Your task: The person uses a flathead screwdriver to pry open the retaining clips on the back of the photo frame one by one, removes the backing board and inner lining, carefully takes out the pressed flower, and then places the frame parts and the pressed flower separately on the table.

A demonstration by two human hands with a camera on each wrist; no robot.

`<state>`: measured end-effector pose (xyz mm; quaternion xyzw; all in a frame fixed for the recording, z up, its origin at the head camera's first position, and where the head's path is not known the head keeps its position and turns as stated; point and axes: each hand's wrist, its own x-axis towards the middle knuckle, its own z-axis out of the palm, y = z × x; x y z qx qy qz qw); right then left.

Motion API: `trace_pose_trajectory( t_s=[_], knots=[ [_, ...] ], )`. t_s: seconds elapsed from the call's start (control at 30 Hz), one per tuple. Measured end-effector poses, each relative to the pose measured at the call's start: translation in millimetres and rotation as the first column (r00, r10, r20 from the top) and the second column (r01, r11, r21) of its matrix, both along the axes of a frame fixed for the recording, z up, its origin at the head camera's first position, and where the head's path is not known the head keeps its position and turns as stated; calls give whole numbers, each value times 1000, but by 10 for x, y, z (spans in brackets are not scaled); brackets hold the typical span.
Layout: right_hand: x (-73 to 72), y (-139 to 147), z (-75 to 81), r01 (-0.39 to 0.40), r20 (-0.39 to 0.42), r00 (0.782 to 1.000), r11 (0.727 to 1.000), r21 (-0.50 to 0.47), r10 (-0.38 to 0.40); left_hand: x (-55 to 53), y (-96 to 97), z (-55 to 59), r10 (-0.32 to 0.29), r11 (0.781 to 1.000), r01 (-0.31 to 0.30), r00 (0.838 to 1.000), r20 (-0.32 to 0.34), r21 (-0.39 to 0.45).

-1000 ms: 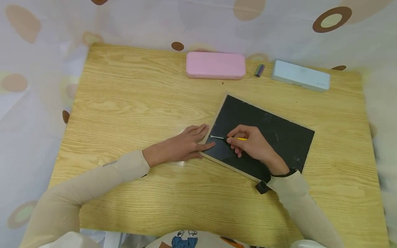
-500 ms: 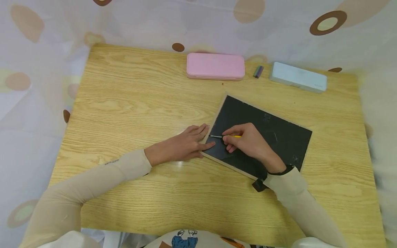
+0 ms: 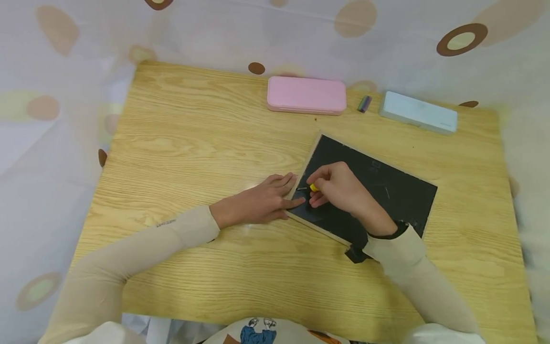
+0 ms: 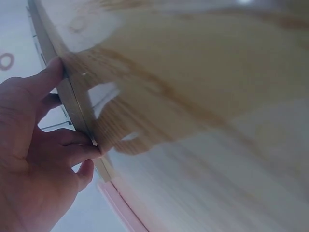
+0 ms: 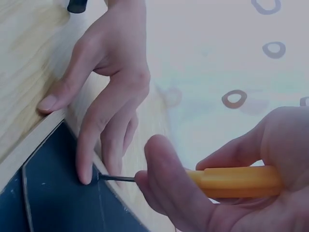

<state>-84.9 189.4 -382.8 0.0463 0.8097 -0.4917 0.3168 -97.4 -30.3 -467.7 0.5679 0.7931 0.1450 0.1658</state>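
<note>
A black-backed, wood-edged frame [image 3: 395,203] lies tilted at an angle on the table. My right hand [image 3: 341,188] grips a screwdriver [image 5: 236,181] by its yellow handle, thumb and fingers around it. The thin metal shaft [image 5: 118,178] points at the inner edge of the frame's left side; whether the tip touches is too small to tell. At the frame's near left corner my left hand [image 3: 264,199] rests with spread fingers. One finger presses on the black backing beside the tip, while other fingers lie along the outer side of the wooden edge.
At the back of the table [image 3: 180,143] lie a pink case [image 3: 307,94], a small multicoloured block [image 3: 364,103] and a light blue case [image 3: 418,112]. A patterned curtain [image 3: 206,33] hangs behind the table.
My right hand has turned and shifted slightly left, and the screwdriver handle now shows more end-on in the head view. The left hand keeps its place on the frame.
</note>
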Motion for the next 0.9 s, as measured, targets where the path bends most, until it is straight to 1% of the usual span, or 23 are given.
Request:
trace_pose_trajectory(
  t_s=[0.3,0.57,0.8,0.9],
  knots=[
    [-31,-88,81,-1,20,1000,1000,-5,1,9,21,18,-9,999,8,999,-33,-31],
    [-41,-159,107,8,14,1000,1000,1,-8,11,18,31,-2,999,2,1000,-11,-36],
    [-69,-238,139,14,35,999,999,34,-15,25,23,21,10,1000,-10,1000,-9,-16],
    [-76,-262,134,23,34,999,999,31,-24,29,15,15,16,1000,-16,1000,-1,-4]
  ],
)
